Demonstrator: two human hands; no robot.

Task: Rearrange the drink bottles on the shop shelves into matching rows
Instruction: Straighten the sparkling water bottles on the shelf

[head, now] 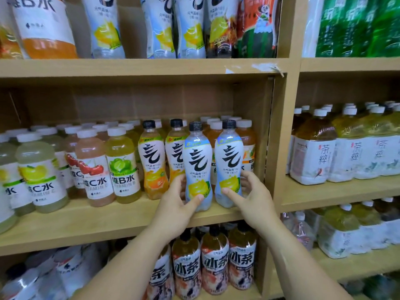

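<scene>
Two pale-blue lemon sparkling-water bottles with black caps stand at the front of the middle shelf (121, 221). My left hand (177, 204) grips the lower part of the left lemon bottle (197, 156). My right hand (251, 198) grips the lower part of the right lemon bottle (229, 152). Just left of them stand two orange-flavoured bottles (152, 161) of the same brand. Behind are orange drinks with white caps (245, 135). On the upper shelf (140, 67) more lemon bottles (190, 29) of the same kind stand in a row.
Left on the middle shelf stand vitamin-water bottles (95, 169) with white caps in lemon, cherry and green flavours. A wooden upright (281, 135) borders the bay on the right; beyond it stand large tea bottles (313, 148). Tea bottles (214, 258) fill the shelf below.
</scene>
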